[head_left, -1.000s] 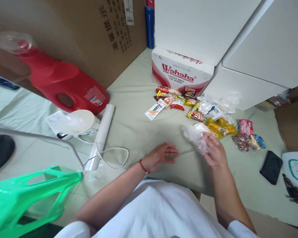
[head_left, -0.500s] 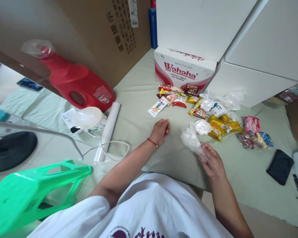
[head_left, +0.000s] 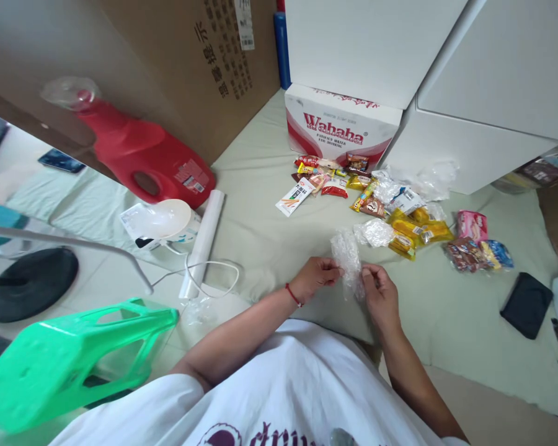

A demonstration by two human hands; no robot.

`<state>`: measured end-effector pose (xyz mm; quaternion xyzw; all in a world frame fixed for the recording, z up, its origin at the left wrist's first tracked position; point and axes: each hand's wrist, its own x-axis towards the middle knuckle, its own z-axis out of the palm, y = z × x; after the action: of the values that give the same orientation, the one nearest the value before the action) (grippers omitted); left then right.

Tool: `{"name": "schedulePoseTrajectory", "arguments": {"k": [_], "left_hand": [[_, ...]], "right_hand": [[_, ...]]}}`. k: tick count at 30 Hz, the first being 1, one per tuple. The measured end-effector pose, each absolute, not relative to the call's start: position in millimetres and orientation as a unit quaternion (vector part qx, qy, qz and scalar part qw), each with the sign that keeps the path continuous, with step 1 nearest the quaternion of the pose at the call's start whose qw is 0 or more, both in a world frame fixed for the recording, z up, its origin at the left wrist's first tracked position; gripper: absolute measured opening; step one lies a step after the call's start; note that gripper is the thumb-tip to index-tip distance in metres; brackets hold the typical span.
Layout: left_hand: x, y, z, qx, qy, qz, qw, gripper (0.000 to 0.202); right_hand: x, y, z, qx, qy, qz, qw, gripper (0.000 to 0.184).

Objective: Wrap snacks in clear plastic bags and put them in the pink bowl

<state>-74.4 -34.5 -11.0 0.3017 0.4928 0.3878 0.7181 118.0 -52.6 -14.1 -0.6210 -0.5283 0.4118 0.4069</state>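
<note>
A crumpled clear plastic bag [head_left: 348, 257] hangs between my two hands, above the pale green cloth [head_left: 255, 241]. My left hand [head_left: 318, 275], with a red cord at the wrist, pinches the bag's left edge. On the other edge, the fingers of my right hand [head_left: 380, 294] are closed on the plastic. Just beyond lies another crumpled clear wrapper [head_left: 374, 232], beside yellow snack packs [head_left: 402, 241]. Farther back, a white snack packet [head_left: 295, 196] and several small colourful packets lie in a loose pile.
A Wahaba-style carton marked Wahaha [head_left: 341, 127] stands behind the snacks. To the left are a red jug [head_left: 144, 148], a white roll [head_left: 203, 241], a white cable and a green stool [head_left: 60, 353]. On the right lie a pink pack [head_left: 472, 225] and a black pouch [head_left: 526, 305].
My left hand has moved right and toward me and has taken hold of the plastic bag. My right hand has brought the bag slightly left, and it now hangs between both hands.
</note>
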Motion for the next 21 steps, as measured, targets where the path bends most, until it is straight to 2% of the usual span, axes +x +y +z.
{"name": "schedulePoseTrajectory", "arguments": {"k": [3, 6, 8, 11, 13, 17, 21], "left_hand": [[-75.7, -37.7, -11.7, 0.344, 0.492, 0.386, 0.701, 0.034], [-75.8, -40.4, -9.0, 0.378, 0.464, 0.376, 0.707, 0.029], [-78.7, -41.1, -8.4, 0.345, 0.454, 0.392, 0.722, 0.028], [-88.6, -42.2, -12.2, 0.248, 0.460, 0.421, 0.742, 0.027], [-95.5, -43.8, -16.5, 0.208, 0.468, 0.417, 0.751, 0.028], [-101.3, -48.8, -21.3, 0.194, 0.521, 0.426, 0.714, 0.036], [-96.0, -50.9, -14.0, 0.199, 0.554, 0.478, 0.652, 0.045]], "right_hand": [[120.6, -49.6, -2.0, -0.579, -0.622, 0.338, 0.406, 0.036], [116.9, -45.7, 1.8, -0.534, -0.643, 0.423, 0.350, 0.027], [115.8, -42.0, -1.3, -0.554, -0.560, 0.493, 0.369, 0.025], [119.3, -35.5, -7.1, -0.573, -0.387, 0.554, 0.463, 0.032], [122.3, -32.3, -8.6, -0.550, -0.310, 0.598, 0.493, 0.036], [122.0, -32.8, -7.0, -0.510, -0.237, 0.663, 0.494, 0.035], [115.7, -37.9, -2.2, -0.461, -0.266, 0.685, 0.497, 0.031]]}}
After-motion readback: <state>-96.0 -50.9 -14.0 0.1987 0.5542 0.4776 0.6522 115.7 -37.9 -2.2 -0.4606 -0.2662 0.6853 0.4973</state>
